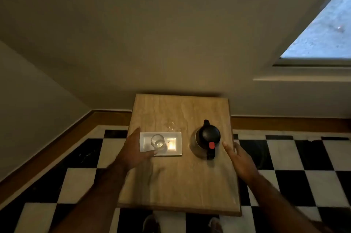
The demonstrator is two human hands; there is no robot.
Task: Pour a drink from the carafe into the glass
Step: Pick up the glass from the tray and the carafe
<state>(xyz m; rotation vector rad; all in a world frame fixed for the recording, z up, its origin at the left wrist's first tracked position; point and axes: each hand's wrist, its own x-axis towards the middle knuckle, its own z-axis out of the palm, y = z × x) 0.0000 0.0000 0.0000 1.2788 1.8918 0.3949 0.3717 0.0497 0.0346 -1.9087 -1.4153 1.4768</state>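
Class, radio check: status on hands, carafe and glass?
Left hand open beside glass on white tray. Right hand open, short of carafe. Carafe upright, lid on. Nothing in the way.

Glass [158,142] upright on white tray [176,152], left hand [133,149] spread beside it. Carafe [206,140] upright on table [176,181]; right hand [240,158] spread nearby, apart.

Room dim, warm cast. Daylight from window [321,29] upper right. Bright glare on white tray [171,144]. Forearms motion-blurred. Wide-angle bending at edges.
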